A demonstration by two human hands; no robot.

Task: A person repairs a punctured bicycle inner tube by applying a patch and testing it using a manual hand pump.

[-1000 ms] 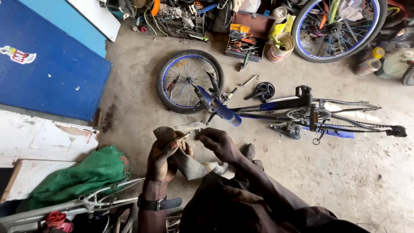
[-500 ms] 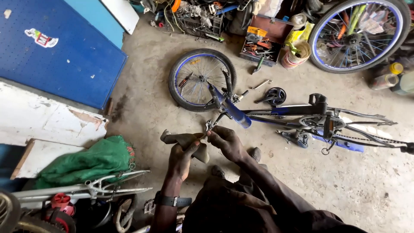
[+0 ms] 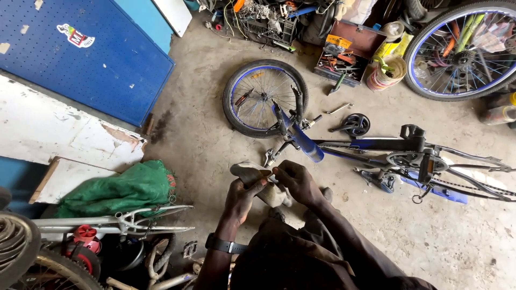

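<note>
The left hand (image 3: pixel 240 197) and right hand (image 3: pixel 298 181) meet over a small part (image 3: pixel 267 176) held between their fingertips; the part is too small to identify. Both hands are closed narrow around it, thumbs and forefingers pinched. A grey rag (image 3: pixel 252 174) lies directly beneath the hands, draped over the person's knee, touching the left hand. A black watch (image 3: pixel 226 245) sits on the left wrist.

Just beyond the hands, one blue bike (image 3: pixel 376 147) lies on its side on the floor, its front wheel (image 3: pixel 264 98) flat on the ground and its handlebar near the right hand. One loose black sprocket (image 3: pixel 355 124) lies beside the frame. A second wheel (image 3: pixel 462 48) stands upright at the far right. One open toolbox (image 3: pixel 346 51) sits near one yellow bucket (image 3: pixel 388 72).

To the left: one green sack (image 3: pixel 121 188), one silver frame (image 3: pixel 113 223), and one blue pegboard panel (image 3: pixel 80 59) leaning over a white board (image 3: pixel 48 129).

The floor (image 3: pixel 204 129) is bare concrete, dusty and stained. The room is a cluttered repair shop.
</note>
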